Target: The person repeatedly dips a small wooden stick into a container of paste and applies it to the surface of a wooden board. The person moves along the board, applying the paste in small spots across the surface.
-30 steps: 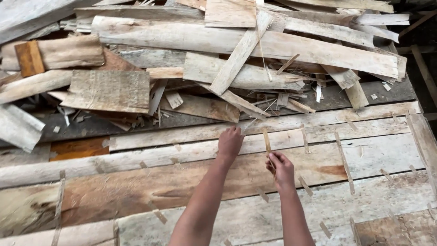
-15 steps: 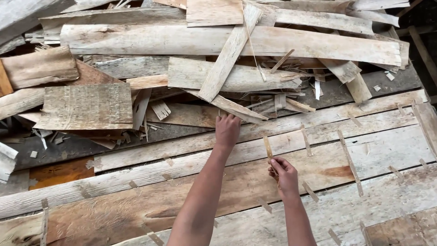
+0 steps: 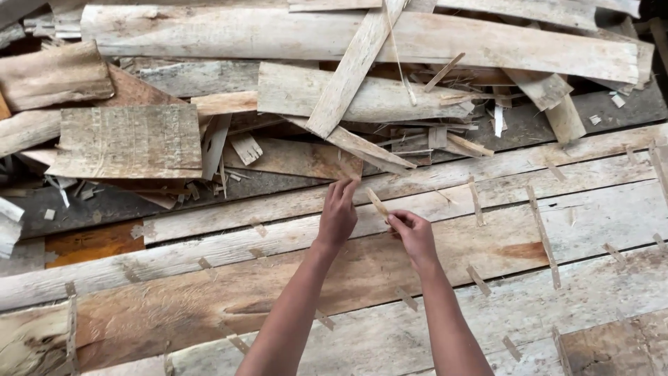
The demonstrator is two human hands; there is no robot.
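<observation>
Loose scrap boards (image 3: pixel 362 104) lie piled behind the flat veneer sheets (image 3: pixel 209 299) under both hands (image 3: pixel 376 223).

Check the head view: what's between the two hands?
In the head view, only a thin wood strip stands between the left hand and right hand. The right fingers pinch its lower end. Beneath lie pale wood sheets.

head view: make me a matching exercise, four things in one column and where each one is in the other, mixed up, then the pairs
Things:
1. left hand
2. right hand
3. square weathered sheet
4. long pale plank

Places:
A. far left of the scrap pile
B. pinching a small thin wood strip
C. across the top of the pile
D. fingers down on the laid veneer sheets

Pairs: 1-D, 2-B, 3-A, 4-C
</observation>
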